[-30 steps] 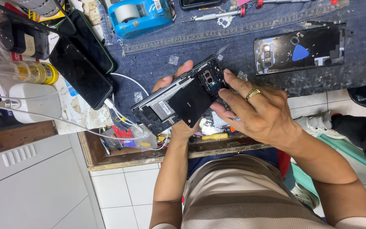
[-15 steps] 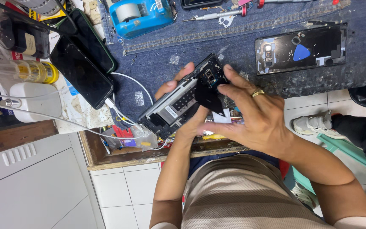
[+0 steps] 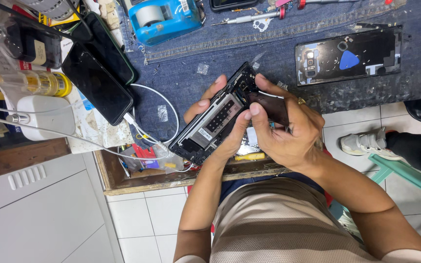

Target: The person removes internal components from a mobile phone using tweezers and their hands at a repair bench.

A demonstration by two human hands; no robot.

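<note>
Head view: left hand [image 3: 220,131] fingers curled around opened phone [image 3: 215,122]; right hand [image 3: 281,129] fingers pinching dark panel [image 3: 269,104].

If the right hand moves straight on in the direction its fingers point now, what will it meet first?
The right hand points up-left, across the opened phone it already touches. Beyond that, probably the small clear scrap on the denim cloth, then the blue tape dispenser; depth is unclear.
</note>
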